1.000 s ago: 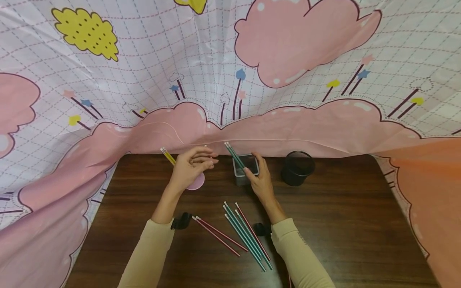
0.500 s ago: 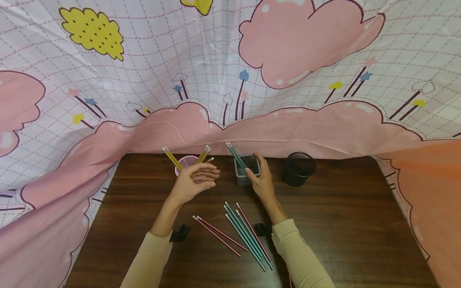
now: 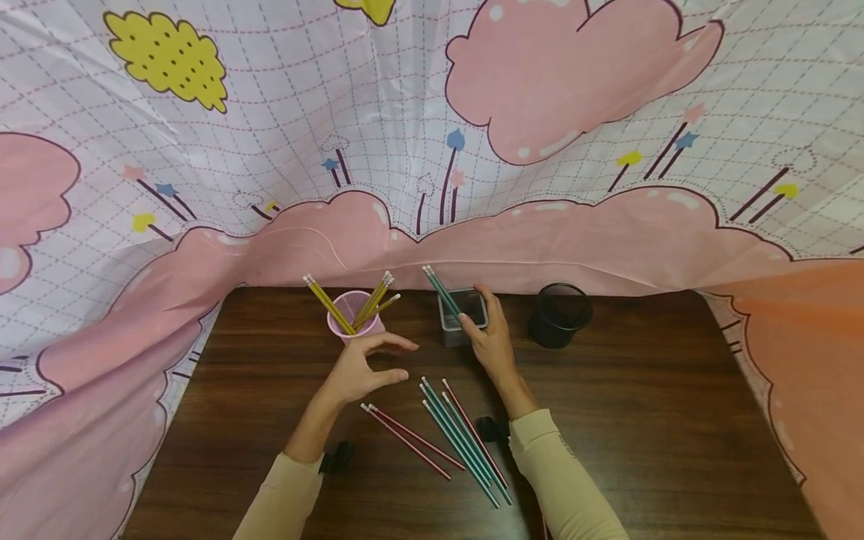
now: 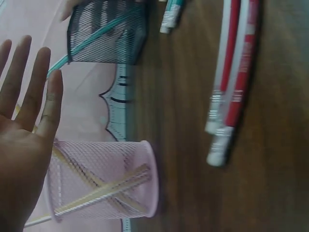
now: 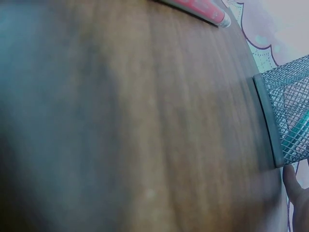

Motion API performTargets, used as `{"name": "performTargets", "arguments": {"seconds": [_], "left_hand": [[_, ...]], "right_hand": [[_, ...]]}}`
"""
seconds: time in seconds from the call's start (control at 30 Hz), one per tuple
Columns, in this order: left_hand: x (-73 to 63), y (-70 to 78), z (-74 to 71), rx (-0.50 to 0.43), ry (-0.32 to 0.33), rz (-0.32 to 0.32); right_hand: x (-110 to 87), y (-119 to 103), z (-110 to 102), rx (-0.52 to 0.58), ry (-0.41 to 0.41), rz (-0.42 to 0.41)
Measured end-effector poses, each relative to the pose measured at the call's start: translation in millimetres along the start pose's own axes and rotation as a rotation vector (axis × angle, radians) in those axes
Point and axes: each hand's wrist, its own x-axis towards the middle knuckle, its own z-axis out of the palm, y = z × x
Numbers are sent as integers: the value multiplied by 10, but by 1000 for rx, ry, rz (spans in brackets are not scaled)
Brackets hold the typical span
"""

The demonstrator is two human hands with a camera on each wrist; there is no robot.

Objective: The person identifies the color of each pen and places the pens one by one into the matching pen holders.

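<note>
My left hand [image 3: 358,371] hovers just in front of the pink mesh pencil cup [image 3: 349,301], fingers extended and thumb spread, holding nothing. Several yellow pencils [image 3: 325,301] lean in that cup, eraser ends up. With my right hand [image 3: 496,349] I grip the square black mesh pencil holder [image 3: 454,339], my thumb at its near rim beside the teal pencils [image 3: 439,286] standing tilted inside. In the right wrist view only part of the holder [image 5: 289,96] and some fingers show. Several teal pencils [image 3: 459,439] and a red pencil [image 3: 472,431] lie side by side on the table.
Two more red pencils [image 3: 408,441] lie to the left of the teal ones. A round black mesh cup [image 3: 555,330] stands right of the square holder. Behind the dark wooden table [image 3: 648,420] hangs a patterned cloth [image 3: 418,180]. Another red pencil is partly hidden by my right forearm.
My left hand has drawn back from over the pink cup toward me, its thumb and fingers spreading, uncovering the cup and yellow pencils. My right hand stays at the square holder.
</note>
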Motion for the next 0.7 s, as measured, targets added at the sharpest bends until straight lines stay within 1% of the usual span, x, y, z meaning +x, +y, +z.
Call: {"name": "performTargets", "arguments": {"seconds": [0.17,0.3,0.5,0.6,0.7], "left_hand": [[-88,-25,48,88,6,-12],[-119,-43,74,126,10,-14],[-156,-134,118,109,-9,16],[-201,-209,150,85,-5,13],[-264,-291,179,91,3,8]], "right_hand": [[-4,-12,-1,3,-14,10],[-6,-23,4,9,-26,14],[-1,-24,8,21,-23,10],[1,-9,3,24,-19,6],[0,4,1,37,-19,2]]}}
